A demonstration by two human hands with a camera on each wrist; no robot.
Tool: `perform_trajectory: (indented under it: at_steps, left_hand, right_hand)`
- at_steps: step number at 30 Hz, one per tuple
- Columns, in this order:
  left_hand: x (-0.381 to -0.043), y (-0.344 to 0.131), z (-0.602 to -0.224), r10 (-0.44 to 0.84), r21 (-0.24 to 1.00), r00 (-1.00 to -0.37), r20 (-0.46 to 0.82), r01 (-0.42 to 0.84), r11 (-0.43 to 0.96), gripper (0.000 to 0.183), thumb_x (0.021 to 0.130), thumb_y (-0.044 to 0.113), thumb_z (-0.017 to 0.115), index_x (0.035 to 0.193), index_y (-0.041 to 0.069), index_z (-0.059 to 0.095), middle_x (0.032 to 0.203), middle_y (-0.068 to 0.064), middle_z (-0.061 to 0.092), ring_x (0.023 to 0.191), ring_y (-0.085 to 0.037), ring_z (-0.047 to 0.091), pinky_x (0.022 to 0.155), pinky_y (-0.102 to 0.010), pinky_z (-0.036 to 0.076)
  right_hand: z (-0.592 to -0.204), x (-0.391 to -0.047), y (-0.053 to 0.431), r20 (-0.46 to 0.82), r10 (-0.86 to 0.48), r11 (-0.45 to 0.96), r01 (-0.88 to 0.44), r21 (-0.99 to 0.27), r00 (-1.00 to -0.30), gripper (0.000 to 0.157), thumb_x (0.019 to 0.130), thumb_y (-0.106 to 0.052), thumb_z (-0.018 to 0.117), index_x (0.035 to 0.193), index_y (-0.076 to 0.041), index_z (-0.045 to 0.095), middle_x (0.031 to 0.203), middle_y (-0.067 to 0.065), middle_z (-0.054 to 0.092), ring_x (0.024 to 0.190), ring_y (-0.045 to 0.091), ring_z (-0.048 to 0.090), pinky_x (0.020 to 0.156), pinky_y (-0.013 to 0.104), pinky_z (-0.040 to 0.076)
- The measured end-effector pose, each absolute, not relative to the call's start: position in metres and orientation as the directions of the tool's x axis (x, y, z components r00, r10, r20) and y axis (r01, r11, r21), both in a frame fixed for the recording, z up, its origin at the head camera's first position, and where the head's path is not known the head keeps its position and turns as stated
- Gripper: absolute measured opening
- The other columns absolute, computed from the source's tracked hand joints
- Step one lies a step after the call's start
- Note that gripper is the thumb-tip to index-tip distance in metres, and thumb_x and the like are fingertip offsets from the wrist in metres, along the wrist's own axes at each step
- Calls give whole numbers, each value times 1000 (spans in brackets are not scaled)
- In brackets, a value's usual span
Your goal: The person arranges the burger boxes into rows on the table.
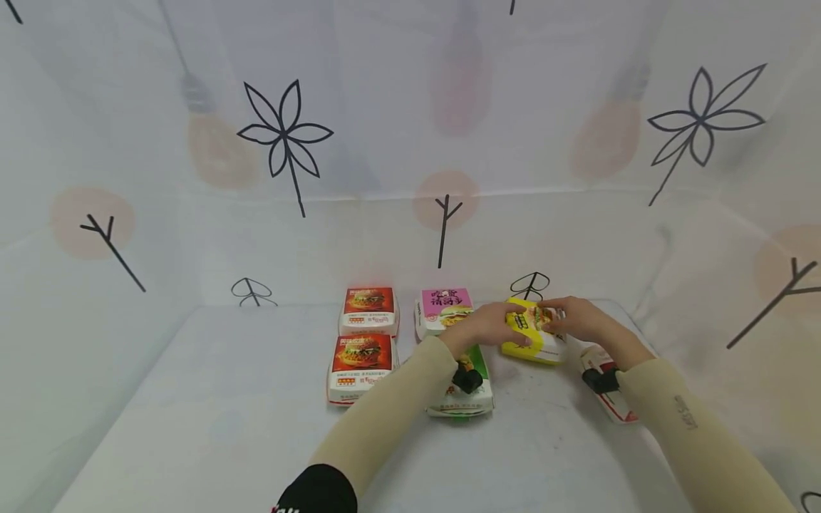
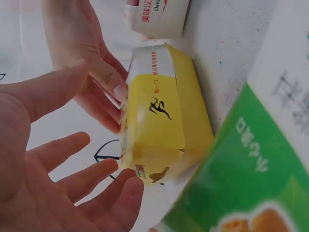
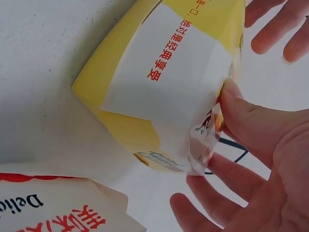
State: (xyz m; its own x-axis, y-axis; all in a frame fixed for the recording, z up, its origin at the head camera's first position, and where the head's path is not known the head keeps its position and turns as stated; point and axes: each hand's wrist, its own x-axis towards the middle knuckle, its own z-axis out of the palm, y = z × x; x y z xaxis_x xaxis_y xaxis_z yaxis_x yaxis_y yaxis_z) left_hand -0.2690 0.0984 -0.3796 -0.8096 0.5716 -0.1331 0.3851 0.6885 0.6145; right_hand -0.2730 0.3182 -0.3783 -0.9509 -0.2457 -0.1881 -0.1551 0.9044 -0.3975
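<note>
A yellow and white burger box (image 1: 532, 331) rests on the white table between the hands. My right hand (image 1: 580, 320) is at its right end, and in the right wrist view the thumb (image 3: 231, 96) lies on the box edge with fingertips at the corner, pinching it. My left hand (image 1: 490, 326) reaches in from the other side with its fingers spread; in the left wrist view its fingertips (image 2: 133, 183) are right by the near end of the yellow box. A green and white burger box (image 1: 463, 399) sits under the left wrist, partly hidden by it.
Two red and white burger boxes (image 1: 365, 310) stand one behind the other on the left. A purple-topped box (image 1: 442, 306) stands behind the green one. Another red and white box (image 1: 609, 399) lies beneath the right wrist. A patterned white cloth (image 1: 372, 242) hangs behind the table.
</note>
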Motion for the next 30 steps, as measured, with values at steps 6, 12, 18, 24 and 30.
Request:
perform_trajectory:
  at_steps: [6, 12, 18, 24, 30]
  left_hand:
    - [-262, 97, -378, 581, 526, -802, -140, 437, 730, 58, 89, 43, 74, 142, 29, 57, 141, 11, 55, 131, -12, 49, 108, -35, 40]
    - [-259, 97, -378, 607, 545, -781, -147, 447, 709, 55, 90, 42, 72, 142, 31, 56, 143, 13, 54, 132, -12, 47, 109, -37, 38]
    - [-261, 97, -379, 604, 557, -784, -144, 440, 704, 56, 90, 42, 72, 142, 31, 56, 146, 10, 51, 134, -14, 45, 110, -38, 37]
    - [-265, 94, -382, 597, 585, -788, -151, 416, 697, 60, 89, 41, 73, 144, 29, 53, 148, 7, 48, 137, -15, 42, 111, -39, 36]
    - [-270, 93, -387, 572, 624, -806, -152, 370, 688, 64, 87, 41, 75, 145, 28, 53, 150, 8, 47, 139, -15, 40, 113, -39, 34]
  right_hand:
    - [-381, -272, 319, -208, -227, 898, -122, -422, -951, 63, 93, -26, 70, 143, 3, 48, 139, 39, 43, 124, 56, 41, 96, 73, 36]
    - [-378, -270, 324, -189, -255, 897, -159, -413, -948, 63, 93, -30, 69, 142, 5, 49, 137, 39, 45, 121, 56, 44, 93, 72, 39]
    - [-375, -268, 329, -152, -298, 885, -213, -414, -942, 63, 94, -33, 68, 140, 6, 50, 134, 38, 49, 118, 55, 49, 91, 69, 42]
    - [-376, -266, 333, -138, -305, 875, -220, -432, -942, 59, 92, -27, 71, 138, 5, 53, 132, 35, 53, 113, 51, 54, 86, 63, 48]
    - [-377, -261, 335, -142, -292, 866, -198, -459, -946, 56, 87, -16, 74, 135, 6, 55, 130, 34, 55, 107, 45, 57, 83, 55, 51]
